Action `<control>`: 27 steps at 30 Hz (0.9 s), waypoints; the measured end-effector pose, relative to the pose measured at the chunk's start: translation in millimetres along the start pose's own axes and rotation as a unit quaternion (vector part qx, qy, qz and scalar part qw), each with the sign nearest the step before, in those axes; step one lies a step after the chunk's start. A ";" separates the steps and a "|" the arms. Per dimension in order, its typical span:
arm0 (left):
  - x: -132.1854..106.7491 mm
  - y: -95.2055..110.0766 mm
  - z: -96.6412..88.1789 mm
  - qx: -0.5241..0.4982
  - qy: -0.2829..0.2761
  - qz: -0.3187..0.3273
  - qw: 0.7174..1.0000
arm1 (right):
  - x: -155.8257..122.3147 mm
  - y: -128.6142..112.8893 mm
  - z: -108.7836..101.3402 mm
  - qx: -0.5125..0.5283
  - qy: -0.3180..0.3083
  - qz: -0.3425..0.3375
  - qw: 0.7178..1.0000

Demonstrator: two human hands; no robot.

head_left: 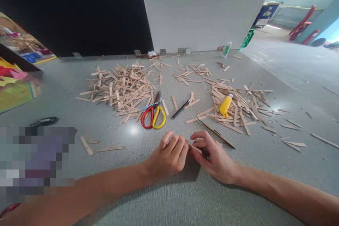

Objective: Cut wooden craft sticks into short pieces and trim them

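Close to the front of the grey surface, my left hand (172, 155) is closed, its fingers curled around one end of a wooden craft stick (196, 149). My right hand (215, 159) pinches the same stick at its other end, between thumb and fingers. Something dark shows under the right fingers, too hidden to name. Just beyond the hands lie scissors (155, 119) with one red and one yellow handle, blades pointing away. A black pen (181, 109) rests to their right. A thin brown pencil-like rod (217, 134) lies beside my right hand.
A heap of craft sticks (124, 88) spreads at left, another stick pile (246, 104) at right with a yellow bottle (226, 106) on it. A black and white upright panel (203, 14) closes off the back. A clear green-labelled tube (227, 49) stands by it.
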State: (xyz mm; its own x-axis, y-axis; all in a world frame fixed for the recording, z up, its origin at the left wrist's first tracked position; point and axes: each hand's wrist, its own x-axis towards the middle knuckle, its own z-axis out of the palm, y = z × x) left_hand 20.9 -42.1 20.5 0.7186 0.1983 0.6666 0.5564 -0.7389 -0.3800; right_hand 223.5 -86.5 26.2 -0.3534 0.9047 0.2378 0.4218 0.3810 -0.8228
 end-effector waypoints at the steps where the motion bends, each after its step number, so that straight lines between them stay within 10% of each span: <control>1: 0.4 0.8 -0.4 0.002 0.000 -0.003 1.000 | 0.0 -0.5 -0.2 0.001 0.002 0.003 1.000; 27: 3.6 -14.0 -1.5 -0.075 0.007 -0.141 0.987 | -0.2 -1.8 -3.2 0.110 0.056 0.070 0.990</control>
State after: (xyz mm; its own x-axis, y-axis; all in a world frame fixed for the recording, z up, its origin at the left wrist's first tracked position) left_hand 15.0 -32.1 29.1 0.5384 0.4015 0.7409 0.6643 -0.7432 -0.0800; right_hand 225.5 -86.8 29.3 -0.2048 0.9657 0.1594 0.2642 0.2113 -0.9410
